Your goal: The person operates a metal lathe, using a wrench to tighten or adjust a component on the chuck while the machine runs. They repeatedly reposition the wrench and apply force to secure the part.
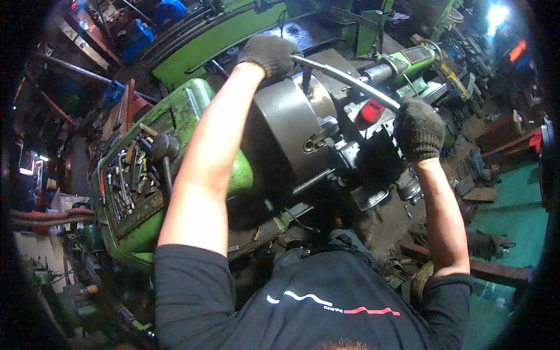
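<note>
A long metal bar [350, 80] slants across the top of the lathe chuck [286, 119], from upper left to lower right. My right hand [419, 129], in a dark knit glove, is closed around its lower right end. Over the chuck's far side my left hand [268, 55], gloved alike, is closed at the bar's upper left end. A short dark shaft [306, 80] stands below the bar near my left hand; whether the two are joined I cannot tell. The chuck is a wide grey steel cylinder with a jaw [315, 143] on its face.
The green headstock [198, 96] on the left carries a tray of wrenches [125, 181] and a mallet [165, 149]. Beyond the chuck sit a red cup-like object [371, 111] and the green tailstock [411, 58]. A small crank handle [409, 189] lies below my right hand.
</note>
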`<action>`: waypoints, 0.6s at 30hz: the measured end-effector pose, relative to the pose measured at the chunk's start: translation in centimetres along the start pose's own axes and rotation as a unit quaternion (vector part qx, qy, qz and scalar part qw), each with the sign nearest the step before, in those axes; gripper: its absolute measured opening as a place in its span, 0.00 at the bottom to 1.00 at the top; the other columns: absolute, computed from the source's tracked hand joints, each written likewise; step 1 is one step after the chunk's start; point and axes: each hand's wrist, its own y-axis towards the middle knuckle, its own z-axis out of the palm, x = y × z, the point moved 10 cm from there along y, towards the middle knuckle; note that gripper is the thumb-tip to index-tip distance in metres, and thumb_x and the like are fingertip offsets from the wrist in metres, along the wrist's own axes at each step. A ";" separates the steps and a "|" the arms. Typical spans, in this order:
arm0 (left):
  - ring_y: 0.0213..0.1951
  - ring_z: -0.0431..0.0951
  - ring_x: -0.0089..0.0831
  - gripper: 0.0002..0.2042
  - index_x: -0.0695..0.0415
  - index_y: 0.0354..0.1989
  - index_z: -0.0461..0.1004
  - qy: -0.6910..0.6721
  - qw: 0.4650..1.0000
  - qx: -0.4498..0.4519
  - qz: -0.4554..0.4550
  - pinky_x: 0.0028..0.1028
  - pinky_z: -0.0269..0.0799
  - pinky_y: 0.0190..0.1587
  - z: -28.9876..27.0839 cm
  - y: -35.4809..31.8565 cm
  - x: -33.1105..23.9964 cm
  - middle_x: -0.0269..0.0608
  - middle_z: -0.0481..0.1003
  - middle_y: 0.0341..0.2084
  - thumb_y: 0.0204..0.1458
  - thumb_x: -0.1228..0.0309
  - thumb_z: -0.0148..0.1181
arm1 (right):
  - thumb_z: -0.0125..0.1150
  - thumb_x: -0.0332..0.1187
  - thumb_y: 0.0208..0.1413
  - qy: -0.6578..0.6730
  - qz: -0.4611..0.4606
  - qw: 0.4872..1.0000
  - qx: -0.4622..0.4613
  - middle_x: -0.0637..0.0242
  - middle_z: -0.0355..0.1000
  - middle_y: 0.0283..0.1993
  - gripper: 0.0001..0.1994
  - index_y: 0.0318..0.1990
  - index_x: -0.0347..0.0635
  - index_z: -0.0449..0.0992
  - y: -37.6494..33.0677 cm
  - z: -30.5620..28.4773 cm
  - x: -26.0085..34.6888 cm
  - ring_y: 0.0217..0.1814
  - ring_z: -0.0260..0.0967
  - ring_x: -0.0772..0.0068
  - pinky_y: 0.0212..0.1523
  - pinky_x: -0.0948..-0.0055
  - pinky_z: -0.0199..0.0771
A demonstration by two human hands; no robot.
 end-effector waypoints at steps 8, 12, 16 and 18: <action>0.48 0.86 0.58 0.27 0.50 0.52 0.81 -0.125 0.991 -0.052 -0.003 0.54 0.79 0.51 0.6 -4.6 2.5 0.55 0.85 0.44 0.62 0.38 0.59 | 0.76 0.40 0.53 0.045 -0.108 0.993 -0.013 0.53 0.81 0.45 0.14 0.45 0.47 0.85 11.8 4.2 -1.6 0.51 0.81 0.44 0.52 0.48 0.81; 0.46 0.85 0.59 0.21 0.53 0.46 0.81 -0.090 0.976 -0.033 -0.197 0.56 0.79 0.49 0.2 -7.2 0.4 0.57 0.85 0.41 0.63 0.47 0.61 | 0.78 0.37 0.50 0.034 -0.218 0.975 0.017 0.54 0.82 0.48 0.17 0.47 0.46 0.87 18.4 8.2 0.4 0.55 0.81 0.45 0.58 0.49 0.81; 0.45 0.86 0.61 0.20 0.58 0.47 0.83 -0.060 0.938 -0.055 -0.337 0.55 0.82 0.52 -2.7 -8.4 -3.3 0.58 0.85 0.40 0.63 0.51 0.62 | 0.77 0.37 0.48 0.147 -0.318 0.936 -0.033 0.51 0.82 0.46 0.15 0.44 0.44 0.86 28.4 15.5 3.2 0.54 0.79 0.42 0.56 0.48 0.80; 0.46 0.87 0.59 0.21 0.66 0.48 0.83 -0.059 0.903 -0.074 -0.419 0.50 0.82 0.54 -3.9 -9.3 -6.1 0.61 0.86 0.42 0.60 0.57 0.67 | 0.75 0.36 0.49 0.173 -0.349 0.921 -0.012 0.51 0.82 0.45 0.12 0.40 0.44 0.86 33.1 18.1 6.9 0.54 0.78 0.40 0.56 0.48 0.79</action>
